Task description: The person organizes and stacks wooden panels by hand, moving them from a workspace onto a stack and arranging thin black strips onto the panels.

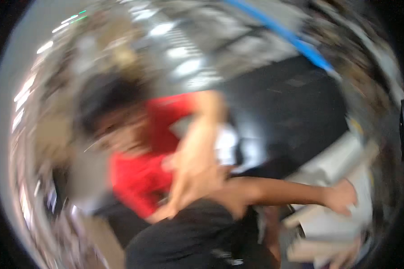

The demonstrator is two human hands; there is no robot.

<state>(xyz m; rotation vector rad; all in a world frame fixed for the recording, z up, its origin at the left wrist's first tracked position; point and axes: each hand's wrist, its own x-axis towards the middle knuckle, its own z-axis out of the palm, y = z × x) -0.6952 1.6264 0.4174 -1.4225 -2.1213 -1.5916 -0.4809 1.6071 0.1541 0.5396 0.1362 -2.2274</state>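
Note:
The whole view is smeared by motion. From a black sleeve (184, 237) at the lower middle, a bare forearm stretches right; it looks like my left arm. My left hand (342, 197) rests at a pale, white-grey surface (330, 224), and its fingers are too blurred to show a grip. A skin-coloured blur in the lower right corner may be my right hand (345, 256), near a beige edge. Close on the left, a person in a red shirt (139, 179) leans in. That person's hand (195, 175) is by my black sleeve; contact cannot be made out.
A large black surface (292, 112) spreads behind my forearm. Beyond it runs a blue strip (278, 31). Bright lights streak along the far left, above blurred brown and grey clutter. A tan panel (104, 237) stands at the lower left.

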